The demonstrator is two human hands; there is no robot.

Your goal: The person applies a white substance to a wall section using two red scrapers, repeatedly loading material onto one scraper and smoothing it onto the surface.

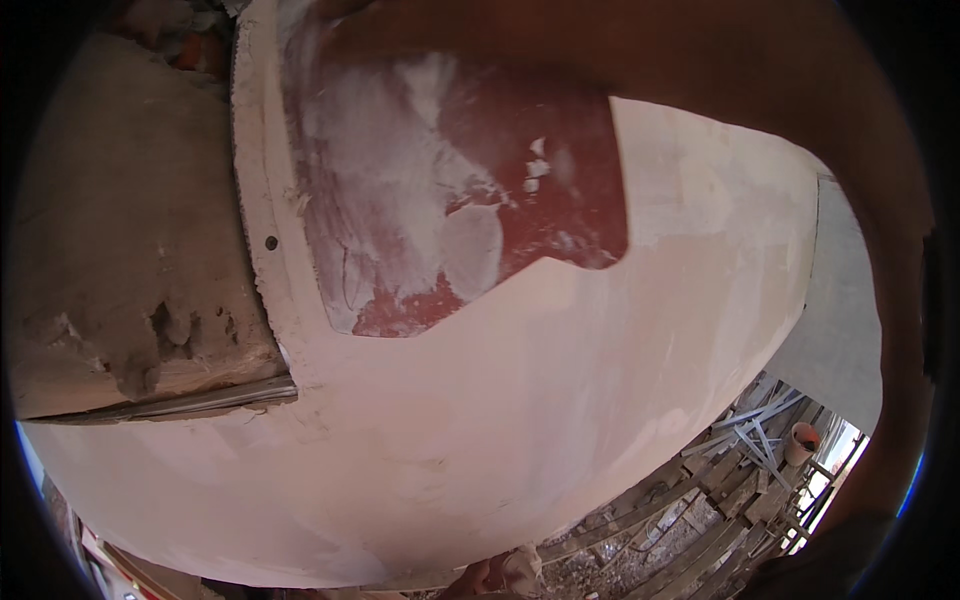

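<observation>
A broad, flat red plastering blade [575,185], smeared with white plaster and with an angled lower edge, lies against the pale plastered surface [480,400]. My right arm curves in from the right and over the top. My right hand [440,45] is at the blade's upper part, dark and blurred, and seems to grip it; its separate fingers do not show. At the bottom edge a small brown shape, probably my left hand [482,578], is beside a whitish lump [523,570]. Too little of it shows to make out its fingers.
On the left is a rough brown recess [130,230] with a pale raised border and a thin ledge [190,402] below. A grey panel [830,310] stands at the right. Lower right, planks [640,530], pale metal strips [760,430] and an orange-pink bucket [801,443] lie below.
</observation>
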